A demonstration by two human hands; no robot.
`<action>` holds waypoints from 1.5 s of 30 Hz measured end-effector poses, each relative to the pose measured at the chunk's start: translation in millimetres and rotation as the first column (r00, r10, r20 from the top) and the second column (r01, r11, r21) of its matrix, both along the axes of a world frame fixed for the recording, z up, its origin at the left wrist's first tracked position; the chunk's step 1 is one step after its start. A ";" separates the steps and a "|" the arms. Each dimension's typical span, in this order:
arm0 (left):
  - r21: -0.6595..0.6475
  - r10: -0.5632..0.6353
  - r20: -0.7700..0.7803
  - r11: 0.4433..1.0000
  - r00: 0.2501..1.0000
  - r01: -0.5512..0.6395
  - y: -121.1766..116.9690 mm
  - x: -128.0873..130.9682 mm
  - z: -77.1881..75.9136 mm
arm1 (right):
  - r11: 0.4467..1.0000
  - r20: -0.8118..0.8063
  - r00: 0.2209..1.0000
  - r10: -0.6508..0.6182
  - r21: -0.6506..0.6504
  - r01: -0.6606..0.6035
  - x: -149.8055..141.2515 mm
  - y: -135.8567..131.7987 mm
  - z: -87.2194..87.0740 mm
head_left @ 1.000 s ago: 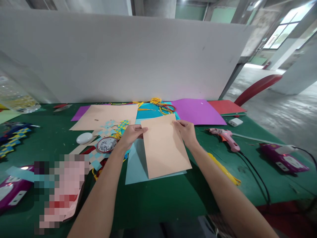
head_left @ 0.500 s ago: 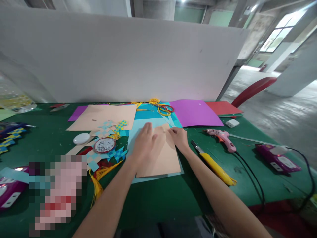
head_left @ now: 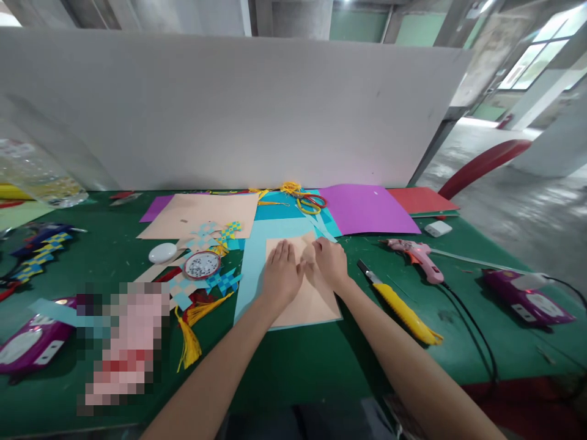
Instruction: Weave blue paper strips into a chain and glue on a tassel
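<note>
A sheet of peach paper [head_left: 300, 308] lies over light blue paper [head_left: 254, 256] in front of me. My left hand [head_left: 283, 275] rests flat on the left part of the peach sheet, fingers extended and thumb toward the right. At the sheet's upper right edge, my right hand [head_left: 331, 263] is closed, its curled fingers gripping the paper; the fingertips are partly hidden. A small raised crease shows by those fingers. Right of my right forearm lies a yellow utility knife [head_left: 403, 310].
A pink glue gun [head_left: 419, 260] with a cord and a purple power strip [head_left: 527, 297] lie right. Woven paper pieces [head_left: 222, 281], a seed-dotted disc [head_left: 202, 264] and yellow tassels [head_left: 189, 345] lie left. Scissors [head_left: 309, 205] and purple paper [head_left: 371, 211] are behind.
My left hand has pressed down flat, slightly right and lower on the peach paper. My right hand has curled over the paper's upper right edge. The view has shifted slightly left.
</note>
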State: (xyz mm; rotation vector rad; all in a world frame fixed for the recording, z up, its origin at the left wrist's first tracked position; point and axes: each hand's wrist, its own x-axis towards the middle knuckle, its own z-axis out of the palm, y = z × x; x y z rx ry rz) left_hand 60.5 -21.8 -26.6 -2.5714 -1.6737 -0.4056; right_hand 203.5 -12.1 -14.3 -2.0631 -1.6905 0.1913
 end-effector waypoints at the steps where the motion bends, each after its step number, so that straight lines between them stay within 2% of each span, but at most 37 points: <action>1: 0.007 0.018 -0.003 1.000 1.000 -0.018 -1.0 -1.4 -0.1 | 1.000 0.024 1.000 0.000 -0.011 0.000 -1.1 -0.3 0.5; 5: 0.027 0.071 -0.045 0.997 0.996 -0.070 -5.8 -11.5 0.7 | 0.999 0.093 0.996 0.005 -0.043 -0.001 -3.1 -1.1 2.4; 8: 0.031 0.067 -0.077 0.997 0.995 -0.064 -9.9 -21.5 3.0 | 0.998 0.127 0.992 0.006 -0.057 0.002 -3.5 -1.2 3.4; 15: 0.072 -0.023 -0.149 0.997 0.989 0.034 -20.0 -45.8 6.5 | 0.996 0.164 0.986 0.012 -0.085 0.002 -4.2 -2.1 4.4; 20: 0.054 -0.108 -0.207 0.991 0.972 0.121 -29.8 -58.5 9.2 | 0.996 0.167 0.986 0.015 -0.090 0.000 -4.0 -2.2 3.9; 29: 0.040 -0.192 -0.241 0.977 0.951 0.207 -46.6 -72.3 13.0 | 0.996 0.170 0.985 0.026 -0.083 -0.012 -3.1 -1.9 3.5; 39: 0.038 -0.157 -0.324 0.983 0.933 0.179 -74.5 -78.2 12.7 | 0.996 0.164 0.986 0.022 -0.088 -0.008 -2.9 -1.4 3.7; 42: 0.071 -0.181 -0.343 0.974 0.922 0.217 -69.3 -75.4 22.0 | 0.996 0.161 0.987 0.023 -0.093 -0.008 -2.9 -0.9 4.1; 45: 0.078 -0.262 -0.370 0.947 0.891 0.311 -54.2 -73.7 35.1 | 0.995 0.161 0.987 0.023 -0.098 -0.008 -3.1 -1.2 5.0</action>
